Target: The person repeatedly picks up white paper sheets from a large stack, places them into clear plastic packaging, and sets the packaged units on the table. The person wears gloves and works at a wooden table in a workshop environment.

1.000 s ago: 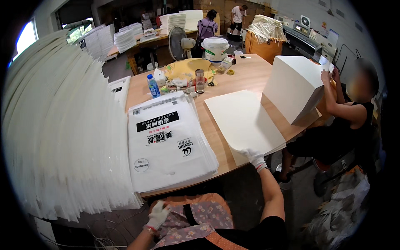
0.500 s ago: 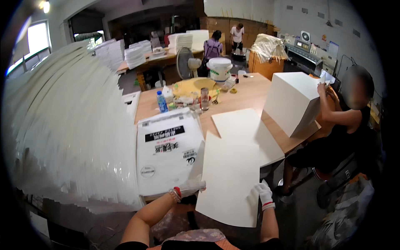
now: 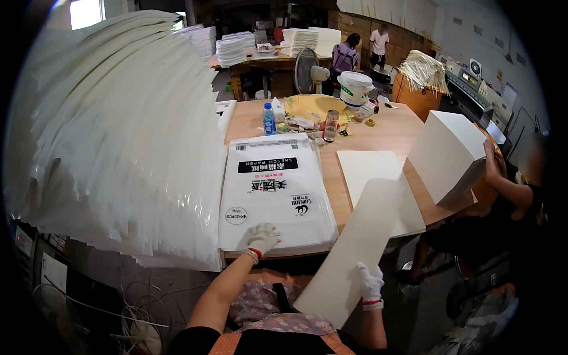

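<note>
My left hand (image 3: 263,238), in a white glove with a red cuff, lies on the near edge of a stack of clear-wrapped paper packs (image 3: 278,204) with black print. Its fingers are spread and hold nothing. My right hand (image 3: 371,283), gloved alike, grips the right edge of a large white paper sheet (image 3: 349,254); whether it is one sheet or a few I cannot tell. The sheet slants from my lap toward the table, its far end over a pile of white paper (image 3: 408,208). That pile lies on the wooden table (image 3: 384,127).
A tall heap of plastic-wrapped packs (image 3: 130,148) fills the left. Behind the packs stand a blue-capped bottle (image 3: 269,120), a glass (image 3: 331,125), a white bucket (image 3: 355,89) and a fan (image 3: 306,71). At right, a co-worker's arm (image 3: 509,186) touches a tall white paper block (image 3: 447,157).
My left hand has let go of the sheet and moved onto the wrapped packs. The sheet has swung aslant in my right hand, and the view has shifted left.
</note>
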`<state>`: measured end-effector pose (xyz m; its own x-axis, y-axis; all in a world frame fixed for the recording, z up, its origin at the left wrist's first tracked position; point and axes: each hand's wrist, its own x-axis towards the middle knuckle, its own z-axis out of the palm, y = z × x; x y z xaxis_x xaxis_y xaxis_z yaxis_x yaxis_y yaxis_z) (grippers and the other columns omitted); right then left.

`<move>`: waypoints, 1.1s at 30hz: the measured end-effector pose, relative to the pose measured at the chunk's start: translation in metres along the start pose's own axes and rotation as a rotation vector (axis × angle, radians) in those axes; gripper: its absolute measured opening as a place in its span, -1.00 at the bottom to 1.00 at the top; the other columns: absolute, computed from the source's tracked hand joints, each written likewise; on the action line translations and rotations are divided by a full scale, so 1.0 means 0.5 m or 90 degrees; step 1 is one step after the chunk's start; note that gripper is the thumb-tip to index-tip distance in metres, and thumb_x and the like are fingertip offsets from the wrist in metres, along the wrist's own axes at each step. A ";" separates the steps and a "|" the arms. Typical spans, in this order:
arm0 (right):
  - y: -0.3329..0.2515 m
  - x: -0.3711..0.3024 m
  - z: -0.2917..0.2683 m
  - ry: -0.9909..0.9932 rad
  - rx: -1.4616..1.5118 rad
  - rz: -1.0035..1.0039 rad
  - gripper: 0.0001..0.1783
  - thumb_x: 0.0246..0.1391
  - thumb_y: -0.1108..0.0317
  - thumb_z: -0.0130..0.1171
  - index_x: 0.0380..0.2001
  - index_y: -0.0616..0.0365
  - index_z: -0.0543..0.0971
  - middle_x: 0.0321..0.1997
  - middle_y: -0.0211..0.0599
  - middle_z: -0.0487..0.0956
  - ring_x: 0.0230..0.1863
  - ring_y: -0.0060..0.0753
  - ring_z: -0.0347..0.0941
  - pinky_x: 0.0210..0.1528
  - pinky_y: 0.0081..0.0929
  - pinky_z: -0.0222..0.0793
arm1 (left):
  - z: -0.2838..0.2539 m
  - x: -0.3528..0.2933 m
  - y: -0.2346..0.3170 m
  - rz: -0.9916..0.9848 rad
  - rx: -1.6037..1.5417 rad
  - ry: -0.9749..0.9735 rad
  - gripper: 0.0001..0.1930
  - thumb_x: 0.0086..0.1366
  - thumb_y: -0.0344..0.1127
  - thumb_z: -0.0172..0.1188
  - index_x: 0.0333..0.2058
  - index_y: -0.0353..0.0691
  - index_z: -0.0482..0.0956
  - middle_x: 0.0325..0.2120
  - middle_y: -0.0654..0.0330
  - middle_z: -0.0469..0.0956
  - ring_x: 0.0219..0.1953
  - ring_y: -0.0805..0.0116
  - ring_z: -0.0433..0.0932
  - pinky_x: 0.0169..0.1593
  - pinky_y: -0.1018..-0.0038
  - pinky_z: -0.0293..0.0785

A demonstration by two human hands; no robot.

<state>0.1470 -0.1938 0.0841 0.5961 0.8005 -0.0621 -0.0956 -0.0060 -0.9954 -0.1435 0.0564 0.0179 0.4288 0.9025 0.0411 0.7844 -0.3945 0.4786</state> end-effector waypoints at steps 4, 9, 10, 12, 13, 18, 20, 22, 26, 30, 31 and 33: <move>-0.148 -0.038 -0.014 -0.044 -0.160 -0.060 -0.76 0.03 0.43 0.16 -0.20 0.26 0.55 -0.28 -0.31 0.61 -0.29 -0.53 0.50 -0.29 -0.55 0.42 | -0.028 0.071 -0.034 -0.034 -0.008 -0.161 -0.62 0.15 -0.01 0.18 -0.21 -0.17 0.57 -0.41 0.07 0.59 -0.33 0.16 0.54 -0.22 0.31 0.43; -0.227 -0.070 -0.011 -0.202 -0.572 -0.326 -0.89 -0.13 0.33 0.25 -0.44 -0.03 0.64 -0.41 -0.27 0.58 -0.44 -0.11 0.49 -0.41 -0.32 0.44 | -0.048 0.148 0.017 0.033 -0.299 -0.310 -0.64 0.30 -0.04 -0.08 -0.36 -0.17 0.59 -0.43 0.02 0.59 -0.34 0.19 0.55 -0.21 0.34 0.43; -0.241 -0.081 0.026 -0.201 -0.602 -0.347 -0.90 -0.12 0.24 0.26 -0.49 -0.05 0.61 -0.45 -0.26 0.56 -0.46 -0.10 0.50 -0.44 -0.25 0.43 | -0.040 0.168 -0.004 0.112 -0.176 -0.268 -0.64 0.31 -0.05 -0.08 -0.37 -0.18 0.59 -0.44 0.03 0.59 -0.35 0.19 0.55 -0.21 0.35 0.44; -0.164 -0.073 0.035 -0.272 -0.692 -0.349 -0.78 -0.12 0.09 0.26 -0.52 -0.02 0.58 -0.44 -0.25 0.56 -0.46 -0.08 0.51 -0.45 -0.21 0.43 | -0.004 0.243 -0.073 0.259 0.072 -0.170 -0.65 0.32 -0.09 -0.09 -0.40 -0.21 0.57 -0.47 0.05 0.58 -0.37 0.21 0.55 -0.22 0.37 0.45; -0.144 -0.071 0.047 -0.320 -0.775 -0.274 -0.68 -0.10 0.01 0.22 -0.48 0.04 0.59 -0.43 -0.19 0.56 -0.41 -0.05 0.51 -0.41 -0.18 0.44 | -0.003 0.269 -0.074 0.273 0.144 0.006 -0.75 0.27 -0.20 -0.02 -0.35 -0.25 0.54 -0.52 0.09 0.55 -0.43 0.23 0.52 -0.26 0.37 0.46; -0.140 -0.038 0.088 -0.345 -0.896 -0.163 -0.60 -0.14 -0.09 0.22 -0.52 0.05 0.55 -0.51 -0.17 0.54 -0.49 -0.02 0.51 -0.50 -0.16 0.42 | -0.205 0.313 0.179 0.149 -0.397 -0.013 -0.72 0.22 -0.29 0.00 -0.12 -0.24 0.43 -0.36 0.12 0.51 -0.31 0.26 0.51 -0.21 0.35 0.46; -0.074 0.029 0.100 -0.295 -0.834 -0.248 -0.60 -0.13 -0.08 0.22 -0.50 0.06 0.57 -0.45 -0.16 0.57 -0.45 0.00 0.53 -0.48 -0.17 0.44 | -0.227 0.194 0.302 0.365 -0.265 -0.172 -0.61 0.21 -0.26 0.03 -0.01 -0.27 0.34 -0.24 0.05 0.47 -0.17 0.19 0.47 -0.09 0.33 0.40; 0.007 0.099 0.131 -0.284 -0.611 -0.237 -0.61 -0.15 -0.01 0.25 -0.37 0.07 0.56 -0.44 -0.15 0.56 -0.37 -0.04 0.53 -0.38 -0.20 0.45 | -0.217 0.060 0.396 0.327 -0.144 -0.374 -0.49 0.20 -0.22 0.06 0.10 -0.30 0.25 -0.12 -0.02 0.43 -0.04 0.13 0.42 0.03 0.30 0.34; -0.026 0.139 0.168 -0.018 -0.513 -0.242 -0.53 -0.11 0.09 0.24 -0.13 0.07 0.50 -0.39 -0.08 0.55 -0.23 -0.04 0.51 -0.25 -0.23 0.45 | -0.056 0.039 0.293 0.402 -0.325 -0.013 -0.45 0.17 -0.25 0.12 0.15 -0.16 0.26 -0.10 -0.03 0.48 -0.06 0.03 0.49 -0.01 0.24 0.41; 0.160 0.283 0.120 0.112 -0.871 -0.242 -0.53 0.00 0.17 0.13 0.00 0.04 0.44 -0.38 0.01 0.56 -0.22 0.08 0.51 -0.24 -0.17 0.45 | -0.082 0.002 0.227 0.311 0.013 -0.173 -0.50 0.18 -0.29 0.09 0.13 -0.12 0.29 -0.17 0.01 0.51 -0.13 0.04 0.52 -0.09 0.20 0.47; 0.151 0.335 0.169 0.101 -0.811 0.021 -0.57 0.01 0.19 0.12 -0.02 0.05 0.46 -0.36 0.01 0.57 -0.22 0.08 0.52 -0.24 -0.14 0.44 | -0.009 0.017 0.153 0.418 0.060 -0.089 -0.54 0.21 -0.30 0.05 0.11 -0.16 0.30 -0.18 -0.01 0.52 -0.17 0.03 0.53 -0.13 0.21 0.48; 0.177 0.410 0.129 0.045 -0.765 -0.090 -0.58 0.01 0.15 0.12 -0.05 0.04 0.48 -0.31 -0.01 0.58 -0.20 0.08 0.52 -0.25 -0.11 0.43 | 0.032 0.051 0.082 0.435 0.039 0.028 -0.59 0.25 -0.29 0.00 0.07 -0.21 0.32 -0.19 -0.02 0.52 -0.20 0.04 0.54 -0.15 0.23 0.48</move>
<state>0.2096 0.0085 -0.0120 0.5873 0.8047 0.0866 0.7524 -0.5034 -0.4248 -0.0930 0.0606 0.0244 0.8186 0.4535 0.3525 0.3688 -0.8855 0.2826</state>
